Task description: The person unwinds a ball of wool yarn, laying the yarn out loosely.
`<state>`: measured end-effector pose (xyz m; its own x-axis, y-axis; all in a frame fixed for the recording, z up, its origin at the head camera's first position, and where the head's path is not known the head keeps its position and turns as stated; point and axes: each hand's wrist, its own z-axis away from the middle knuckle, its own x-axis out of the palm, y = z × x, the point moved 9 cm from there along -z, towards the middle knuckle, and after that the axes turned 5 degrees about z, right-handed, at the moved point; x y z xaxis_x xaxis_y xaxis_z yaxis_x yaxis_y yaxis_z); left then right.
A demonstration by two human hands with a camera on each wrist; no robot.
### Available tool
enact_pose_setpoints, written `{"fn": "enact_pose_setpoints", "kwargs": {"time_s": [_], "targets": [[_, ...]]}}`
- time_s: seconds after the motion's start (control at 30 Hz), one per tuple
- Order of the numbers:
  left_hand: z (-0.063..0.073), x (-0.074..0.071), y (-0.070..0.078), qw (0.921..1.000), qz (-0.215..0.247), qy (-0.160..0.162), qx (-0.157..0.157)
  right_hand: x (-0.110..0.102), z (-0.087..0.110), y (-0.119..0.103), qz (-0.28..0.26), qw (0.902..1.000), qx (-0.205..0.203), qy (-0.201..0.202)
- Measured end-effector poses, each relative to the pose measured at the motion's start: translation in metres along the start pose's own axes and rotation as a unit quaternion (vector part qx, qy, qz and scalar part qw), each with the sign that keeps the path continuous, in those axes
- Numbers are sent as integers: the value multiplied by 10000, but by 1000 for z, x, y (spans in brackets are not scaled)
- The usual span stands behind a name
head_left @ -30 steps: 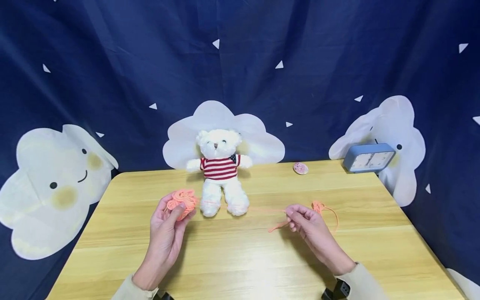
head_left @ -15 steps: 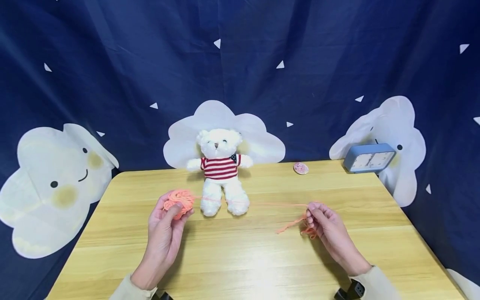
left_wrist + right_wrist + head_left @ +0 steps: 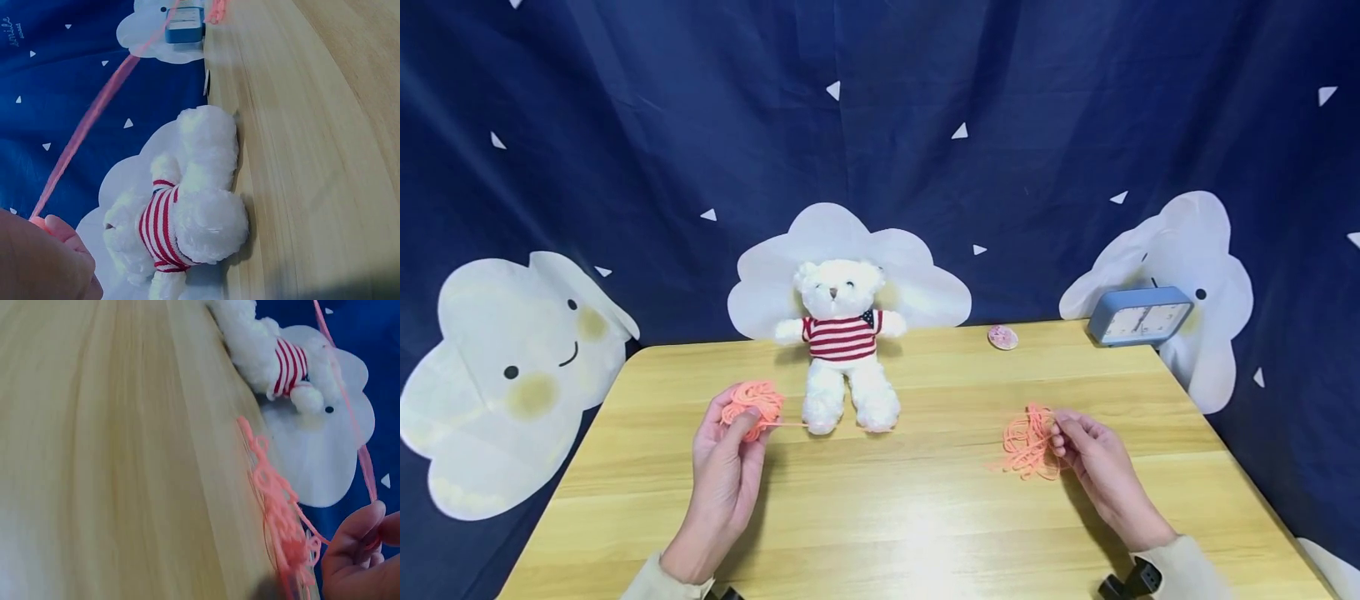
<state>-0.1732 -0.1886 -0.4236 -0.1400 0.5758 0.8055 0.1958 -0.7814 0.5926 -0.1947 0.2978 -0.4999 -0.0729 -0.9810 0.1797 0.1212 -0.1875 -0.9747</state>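
Observation:
In the head view my left hand [image 3: 727, 467] grips a coral-orange ball of yarn [image 3: 756, 407], thumb across its front. My right hand [image 3: 1093, 458] pinches a strand of the same yarn between thumb and fingertips. Beside those fingertips lies a loose tangle of yarn [image 3: 1030, 443], looped and spread toward the left. The right wrist view shows the pinched strand [image 3: 367, 472] running up from the thumb and past the bear. From the left hand, a blurred strand [image 3: 84, 128] stretches toward the far side in the left wrist view.
A white teddy bear [image 3: 841, 340] in a red-striped shirt sits at the back of the wooden table [image 3: 880, 517], between the hands. Behind it hangs a dark blue curtain [image 3: 895, 150]. A small pink disc [image 3: 1002, 337] and a blue clock [image 3: 1140, 316] stand along the back edge.
My right hand has moved right, away from the left hand, drawing out yarn. A larger loose tangle now shows beside it. The left hand has shifted slightly left with the ball.

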Motion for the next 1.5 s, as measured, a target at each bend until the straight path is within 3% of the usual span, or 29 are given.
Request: {"fn": "enact_pose_setpoints", "kwargs": {"time_s": [0.17,0.33,0.6,0.73,1.1,1.33,1.5], "targets": [[1,0,0,9999,-114,49,4,-21,-1,3,532,9973,362,362],[1,0,0,9999,-149,43,43,-37,-4,3,722,9942,494,620],[1,-1,1,9999,-42,149,34,-46,-12,5,934,9915,612,671],[1,-2,0,9998,-181,118,33,-45,-13,5,1011,9917,615,510],[0,-3,-8,9906,-1335,284,-60,-32,-9,4,1120,9918,587,183],[-1,-2,-11,9926,-1200,142,-156,-30,-2,-4,729,9960,324,404],[-1,-1,-12,9939,-1088,91,-169,-15,4,-12,613,9967,97,525]]}}
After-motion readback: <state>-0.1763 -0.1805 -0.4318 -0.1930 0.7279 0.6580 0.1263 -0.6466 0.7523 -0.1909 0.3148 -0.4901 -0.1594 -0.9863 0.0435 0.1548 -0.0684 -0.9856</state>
